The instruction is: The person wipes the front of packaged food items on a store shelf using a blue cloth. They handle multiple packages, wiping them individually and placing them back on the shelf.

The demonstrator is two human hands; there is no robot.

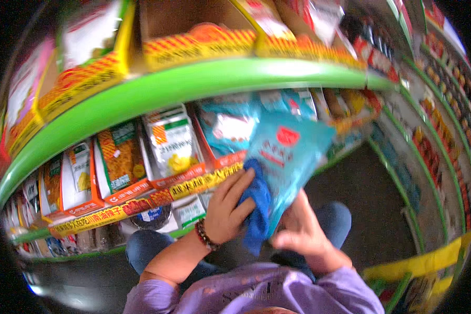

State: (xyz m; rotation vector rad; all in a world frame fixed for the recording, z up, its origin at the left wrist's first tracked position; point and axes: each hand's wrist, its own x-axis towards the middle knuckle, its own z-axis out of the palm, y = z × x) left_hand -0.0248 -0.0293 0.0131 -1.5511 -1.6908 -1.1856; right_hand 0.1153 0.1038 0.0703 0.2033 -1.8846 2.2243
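A teal plastic food packet with a red mark is tilted in front of the shelf. Its lower end sits in my right hand, with the thumb in front and the fingers hidden behind it. My left hand, with a beaded bracelet on the wrist, grips a blue cloth and presses it against the packet's left side. Behind the packet, an open carton of similar teal packets stands on the shelf.
A green shelf edge curves above my hands, carrying yellow display cartons. Snack packets in orange-rimmed cartons stand to the left, above a yellow printed strip. Another stocked shelf rack rises on the right. My bent knees are below.
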